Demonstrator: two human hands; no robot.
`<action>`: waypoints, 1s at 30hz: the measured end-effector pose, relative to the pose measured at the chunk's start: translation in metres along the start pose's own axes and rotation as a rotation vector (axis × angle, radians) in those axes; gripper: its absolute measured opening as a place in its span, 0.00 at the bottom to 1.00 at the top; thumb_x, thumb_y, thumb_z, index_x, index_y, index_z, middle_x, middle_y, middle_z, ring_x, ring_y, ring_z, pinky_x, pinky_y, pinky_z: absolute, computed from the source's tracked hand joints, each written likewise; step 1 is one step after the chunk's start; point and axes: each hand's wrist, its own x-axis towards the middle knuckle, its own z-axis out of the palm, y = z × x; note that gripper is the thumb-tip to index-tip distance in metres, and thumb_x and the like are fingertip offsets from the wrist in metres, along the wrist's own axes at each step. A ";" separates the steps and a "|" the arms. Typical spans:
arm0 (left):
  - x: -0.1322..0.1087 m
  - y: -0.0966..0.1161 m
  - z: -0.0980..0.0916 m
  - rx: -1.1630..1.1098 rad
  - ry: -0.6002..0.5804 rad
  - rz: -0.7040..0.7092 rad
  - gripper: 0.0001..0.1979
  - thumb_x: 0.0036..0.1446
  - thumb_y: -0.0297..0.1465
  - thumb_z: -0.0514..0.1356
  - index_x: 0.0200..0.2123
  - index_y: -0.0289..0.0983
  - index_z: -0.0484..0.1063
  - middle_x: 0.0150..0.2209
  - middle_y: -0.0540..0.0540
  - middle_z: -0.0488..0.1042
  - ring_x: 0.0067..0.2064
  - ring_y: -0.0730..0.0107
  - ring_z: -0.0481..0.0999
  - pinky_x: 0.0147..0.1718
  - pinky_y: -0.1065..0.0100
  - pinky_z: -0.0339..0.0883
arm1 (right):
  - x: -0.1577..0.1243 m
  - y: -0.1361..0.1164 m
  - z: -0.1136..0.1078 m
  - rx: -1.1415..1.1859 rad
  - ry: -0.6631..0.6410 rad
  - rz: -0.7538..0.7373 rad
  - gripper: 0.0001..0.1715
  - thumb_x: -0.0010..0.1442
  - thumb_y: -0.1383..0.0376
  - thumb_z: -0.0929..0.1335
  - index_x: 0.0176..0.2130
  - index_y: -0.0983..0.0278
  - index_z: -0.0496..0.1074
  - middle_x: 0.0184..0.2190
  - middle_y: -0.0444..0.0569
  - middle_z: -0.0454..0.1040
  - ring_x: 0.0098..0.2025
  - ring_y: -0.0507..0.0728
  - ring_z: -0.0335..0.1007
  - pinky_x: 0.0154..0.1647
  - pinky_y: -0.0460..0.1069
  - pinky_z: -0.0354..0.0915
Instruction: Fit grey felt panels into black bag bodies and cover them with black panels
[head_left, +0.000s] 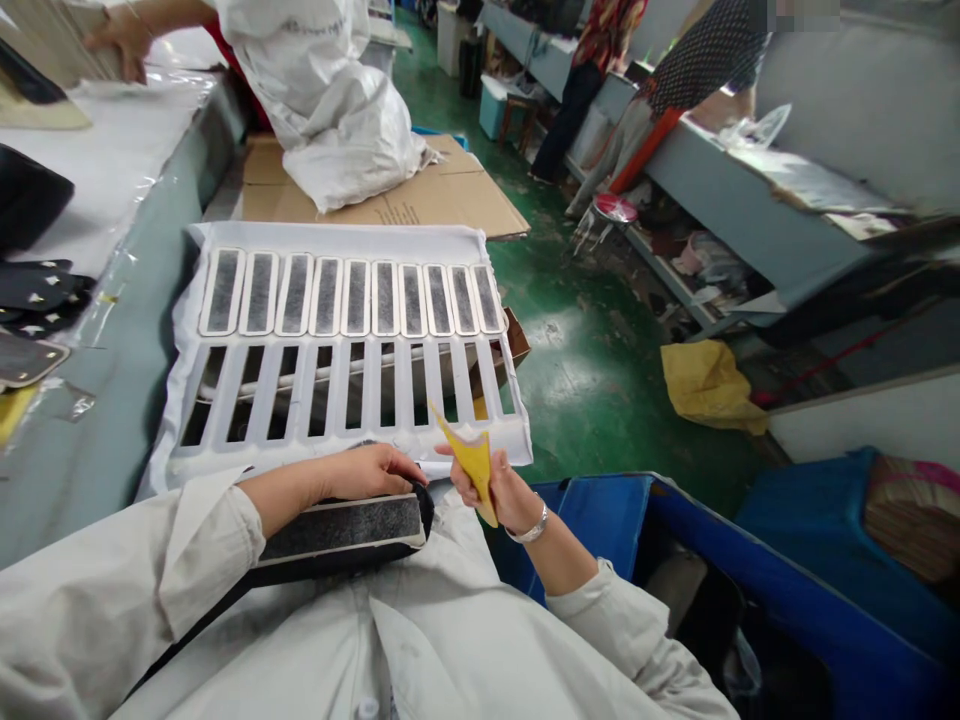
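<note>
My left hand [371, 470] lies over a long black padded piece [429, 510] on my lap, its fingers curled on the far end. A dark rectangular panel [352, 525] with a pale border sits on that piece. In my right hand [510, 492] is a thin yellow piece [474, 458] with a pointed, curved upper edge, pinched between thumb and fingers. Ahead of both hands is a white slotted sheet [300, 450]. Along its far half runs a row of dark strips [325, 295] with pale borders; the nearer half shows open slots.
To the left, a plastic-covered table [161, 190] carries black pieces [41, 290] and another person's hand [127, 38]. Flat cardboard [450, 195] and a white sack [352, 130] lie beyond the sheet. A blue bin [611, 505] stands close on my right. Two people stand farther back.
</note>
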 end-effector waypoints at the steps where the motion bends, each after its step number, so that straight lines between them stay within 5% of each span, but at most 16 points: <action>1: -0.005 0.004 0.001 0.074 0.015 0.008 0.21 0.55 0.37 0.54 0.49 0.37 0.74 0.44 0.47 0.78 0.45 0.61 0.75 0.46 0.68 0.65 | -0.007 0.003 0.000 -0.022 0.027 0.058 0.49 0.51 0.31 0.55 0.50 0.67 0.66 0.22 0.39 0.53 0.20 0.46 0.41 0.18 0.44 0.42; 5: -0.025 0.016 0.020 0.337 0.098 0.071 0.35 0.53 0.45 0.56 0.61 0.34 0.59 0.61 0.39 0.63 0.59 0.55 0.64 0.57 0.61 0.56 | -0.045 0.013 -0.010 -0.182 0.127 0.269 0.35 0.53 0.38 0.62 0.37 0.66 0.65 0.20 0.37 0.54 0.17 0.44 0.44 0.15 0.41 0.43; 9: -0.030 0.014 0.057 0.580 0.303 0.063 0.51 0.41 0.46 0.66 0.63 0.29 0.49 0.62 0.30 0.57 0.61 0.48 0.60 0.58 0.54 0.54 | -0.073 0.023 -0.016 -0.243 -0.012 0.322 0.29 0.50 0.45 0.70 0.34 0.64 0.59 0.22 0.38 0.64 0.18 0.45 0.60 0.17 0.41 0.57; 15: -0.022 0.004 0.090 0.787 0.562 0.107 0.44 0.44 0.35 0.64 0.62 0.29 0.50 0.58 0.31 0.63 0.56 0.49 0.64 0.55 0.54 0.56 | -0.078 0.028 -0.007 -0.377 -0.223 0.481 0.27 0.52 0.48 0.70 0.38 0.63 0.56 0.30 0.42 0.70 0.18 0.48 0.67 0.17 0.44 0.65; 21: -0.023 -0.001 0.101 0.836 0.692 0.167 0.46 0.43 0.29 0.63 0.64 0.29 0.45 0.55 0.33 0.64 0.54 0.51 0.64 0.54 0.55 0.55 | -0.060 0.006 0.003 -0.744 -0.334 0.430 0.13 0.62 0.57 0.62 0.38 0.62 0.53 0.27 0.42 0.72 0.17 0.49 0.68 0.15 0.43 0.64; 30: -0.022 -0.008 0.109 0.881 0.769 0.213 0.49 0.44 0.27 0.64 0.66 0.34 0.40 0.55 0.33 0.62 0.55 0.49 0.62 0.54 0.51 0.55 | -0.041 -0.010 0.015 -0.952 -0.381 0.436 0.14 0.62 0.60 0.61 0.44 0.65 0.55 0.20 0.39 0.68 0.13 0.48 0.63 0.15 0.43 0.59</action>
